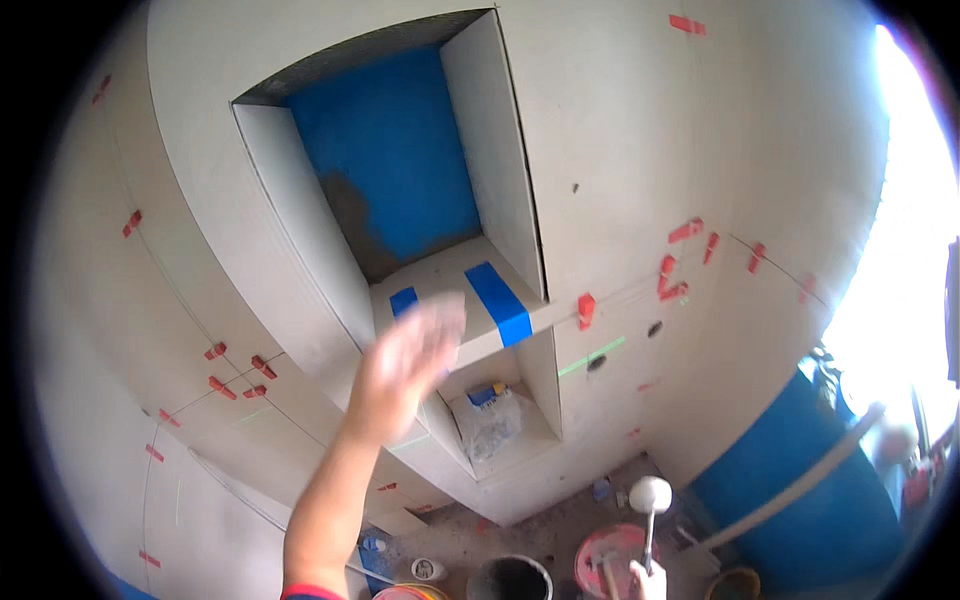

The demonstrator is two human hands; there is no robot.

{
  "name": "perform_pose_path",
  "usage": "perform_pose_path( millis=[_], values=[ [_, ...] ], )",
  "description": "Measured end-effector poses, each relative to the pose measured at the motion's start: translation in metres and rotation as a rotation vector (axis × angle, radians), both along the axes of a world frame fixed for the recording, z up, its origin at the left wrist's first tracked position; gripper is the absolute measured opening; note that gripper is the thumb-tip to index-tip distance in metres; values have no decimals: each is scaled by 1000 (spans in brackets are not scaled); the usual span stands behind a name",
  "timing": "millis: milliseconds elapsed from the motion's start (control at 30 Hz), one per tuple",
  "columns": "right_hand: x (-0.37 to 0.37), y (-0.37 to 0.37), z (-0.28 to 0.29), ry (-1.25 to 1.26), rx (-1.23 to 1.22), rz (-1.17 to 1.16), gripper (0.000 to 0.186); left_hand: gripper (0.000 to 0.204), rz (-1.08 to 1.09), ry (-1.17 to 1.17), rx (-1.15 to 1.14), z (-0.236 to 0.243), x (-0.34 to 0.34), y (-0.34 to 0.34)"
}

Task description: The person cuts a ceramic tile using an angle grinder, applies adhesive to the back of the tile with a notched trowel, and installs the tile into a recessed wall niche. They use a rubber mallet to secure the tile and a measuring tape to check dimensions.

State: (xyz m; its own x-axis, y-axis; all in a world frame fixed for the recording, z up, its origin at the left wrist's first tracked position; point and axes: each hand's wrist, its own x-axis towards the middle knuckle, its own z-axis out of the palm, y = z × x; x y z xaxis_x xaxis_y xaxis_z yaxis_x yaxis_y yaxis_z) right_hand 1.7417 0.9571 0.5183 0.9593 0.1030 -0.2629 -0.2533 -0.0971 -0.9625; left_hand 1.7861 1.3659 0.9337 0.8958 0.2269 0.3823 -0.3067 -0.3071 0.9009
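Note:
My left hand (pixel 420 350), motion-blurred with fingers extended, is raised at the front of a wall niche's sill (pixel 450 310), which has two blue tape strips (pixel 498 303) on it. The niche has a blue back (pixel 390 130) with a grey patch, and pale side panels (pixel 490 150). Low at the right, my right hand (pixel 648 582) grips a white-headed rubber mallet (pixel 650 496) by its handle. Below the sill, a lower niche holds a clear plastic bag (pixel 485 430).
Red tile clips (pixel 586 310) line the wall joints. Buckets (pixel 510 570), including a pink one (pixel 595 550), stand on the dusty floor. At the right are a blue panel (pixel 780 480), a long pale bar (pixel 800 470) and a bright opening.

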Motion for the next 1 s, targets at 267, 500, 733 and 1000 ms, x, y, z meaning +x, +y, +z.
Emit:
perform_pose_path(
  millis=[267,500,733,1000],
  values=[
    [10,89,228,-802,-279,189,53,125,129,167,435,158,122,10],
    [39,167,331,-1169,-644,398,75,79,15,127,486,139,176,20],
    [93,237,371,-1132,-850,434,72,91,-12,119,456,131,176,14],
    [144,277,382,-1167,-893,422,64,89,103,110,524,119,187,24]
  ],
)
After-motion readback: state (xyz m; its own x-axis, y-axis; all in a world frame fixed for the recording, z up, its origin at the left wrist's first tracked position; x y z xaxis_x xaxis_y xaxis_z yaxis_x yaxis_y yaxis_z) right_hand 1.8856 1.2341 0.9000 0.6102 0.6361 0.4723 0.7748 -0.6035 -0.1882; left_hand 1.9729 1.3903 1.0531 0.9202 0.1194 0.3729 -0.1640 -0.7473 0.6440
